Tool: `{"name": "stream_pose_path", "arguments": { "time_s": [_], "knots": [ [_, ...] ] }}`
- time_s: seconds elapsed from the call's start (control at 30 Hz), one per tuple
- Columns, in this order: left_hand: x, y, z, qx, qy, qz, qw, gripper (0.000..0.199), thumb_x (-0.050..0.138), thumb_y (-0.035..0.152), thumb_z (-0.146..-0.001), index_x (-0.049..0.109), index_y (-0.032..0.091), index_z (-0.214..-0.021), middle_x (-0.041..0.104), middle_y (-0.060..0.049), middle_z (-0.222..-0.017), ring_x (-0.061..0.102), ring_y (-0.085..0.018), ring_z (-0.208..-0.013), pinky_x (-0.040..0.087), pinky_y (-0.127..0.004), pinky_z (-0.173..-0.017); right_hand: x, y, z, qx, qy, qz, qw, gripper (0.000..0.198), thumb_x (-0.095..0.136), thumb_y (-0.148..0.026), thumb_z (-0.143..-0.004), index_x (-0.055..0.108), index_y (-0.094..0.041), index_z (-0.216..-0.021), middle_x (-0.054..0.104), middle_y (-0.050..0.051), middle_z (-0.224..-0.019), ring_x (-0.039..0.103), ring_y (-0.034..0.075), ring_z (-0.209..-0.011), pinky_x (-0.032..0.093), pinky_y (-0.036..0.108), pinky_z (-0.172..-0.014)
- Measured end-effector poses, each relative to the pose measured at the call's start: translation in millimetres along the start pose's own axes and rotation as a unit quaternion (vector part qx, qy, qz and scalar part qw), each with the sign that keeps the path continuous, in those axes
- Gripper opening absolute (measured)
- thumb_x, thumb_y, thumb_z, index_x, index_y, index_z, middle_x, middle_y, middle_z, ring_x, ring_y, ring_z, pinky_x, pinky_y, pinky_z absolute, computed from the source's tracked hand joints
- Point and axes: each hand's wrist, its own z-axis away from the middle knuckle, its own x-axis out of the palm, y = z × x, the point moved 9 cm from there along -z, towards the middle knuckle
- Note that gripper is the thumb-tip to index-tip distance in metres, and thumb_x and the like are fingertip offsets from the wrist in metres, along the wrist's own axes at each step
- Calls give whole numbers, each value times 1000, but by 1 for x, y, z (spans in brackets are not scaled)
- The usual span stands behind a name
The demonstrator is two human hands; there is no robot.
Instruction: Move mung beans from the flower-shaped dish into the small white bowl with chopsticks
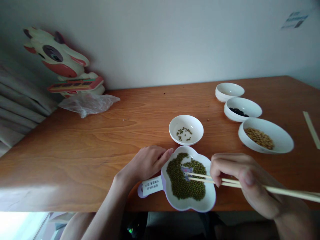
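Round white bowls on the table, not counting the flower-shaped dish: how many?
4: one holding a few green beans mid-table, then three at right: empty bowl, black-bean bowl, soybean bowl.

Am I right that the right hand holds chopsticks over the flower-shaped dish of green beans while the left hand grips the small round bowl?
Not quite. In the head view the left hand rests on the rim of the flower-shaped dish, not the small round bowl. The right hand does hold the chopsticks.

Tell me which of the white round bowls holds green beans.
The small bowl just behind the flower-shaped dish, with a few green beans. The others hold black beans, tan beans, or nothing visible.
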Motion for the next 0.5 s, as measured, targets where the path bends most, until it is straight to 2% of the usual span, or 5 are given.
{"name": "stream_pose_path", "arguments": {
  "time_s": [0.3, 0.5],
  "knots": [
    [1, -1, 0, 1, 1, -6, 1000, 62, 26, 57, -115, 64, 20, -83, 73, -4, -82, 64, -18, -73, 43, -32, -77, -1, 1, 0, 10, 0, 7, 1000, 77, 13, -81, -101, 56, -21, -77, 62, 4, -75, 57, 19, -68, 38, 34, -64],
    [-1, 0, 0, 6, 5, -17, 1000, 61, 25, 57, -115, 59, 20, -80, 70, -3, -79, 60, -17, -70, 40, -32, -74, -2, 0, 0, -2, 7, 1, 1000, 71, 18, -74, -105, 57, -22, -78, 62, 3, -74, 56, 18, -67, 38, 34, -64]
  ]
}}
